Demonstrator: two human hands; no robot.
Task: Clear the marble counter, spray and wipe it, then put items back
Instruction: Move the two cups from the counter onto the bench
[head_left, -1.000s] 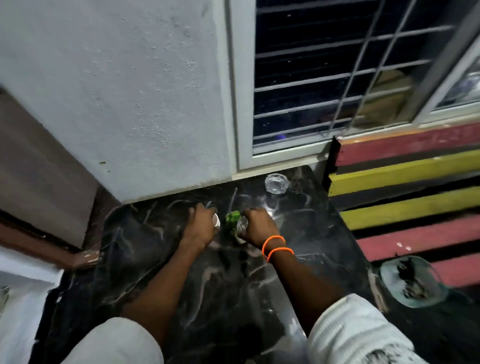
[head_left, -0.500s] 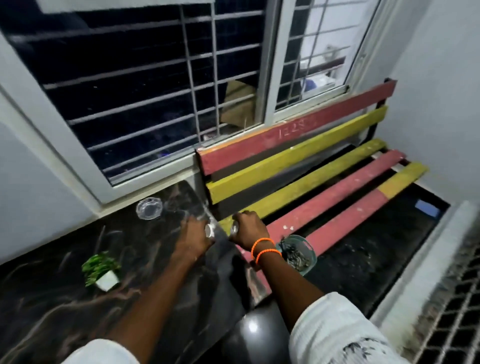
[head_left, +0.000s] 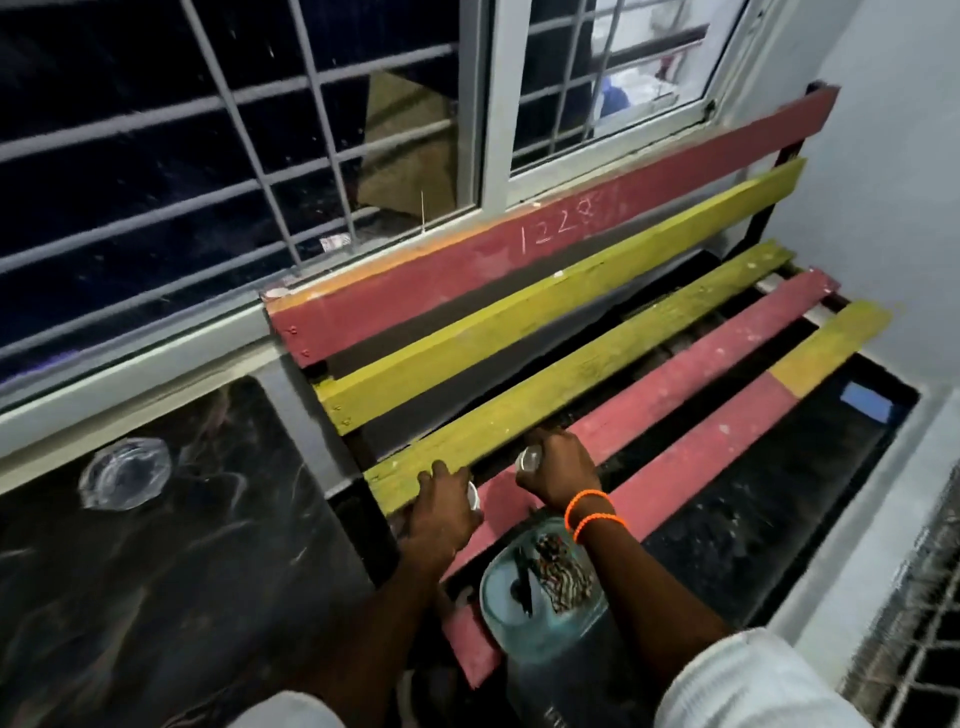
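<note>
White sleeves (head_left: 748, 680), orange bead bracelets (head_left: 592, 512) — right wrist

**Barred window above a painted slat seat**

A wide window (head_left: 234, 171) with a pale frame and grey metal bars fills the upper part of the view; the glass behind the bars is dark, and a second pane (head_left: 613, 78) to the right shows a brighter room. Below it stands a slatted seat (head_left: 597, 358) with red and yellow boards, chalk digits scrawled on the top red board. A white plastered wall (head_left: 904, 171) closes the right side. The floor (head_left: 769, 499) beneath the slats is dark and speckled. A metal mesh grille (head_left: 914, 623) sits at the lower right.
</note>
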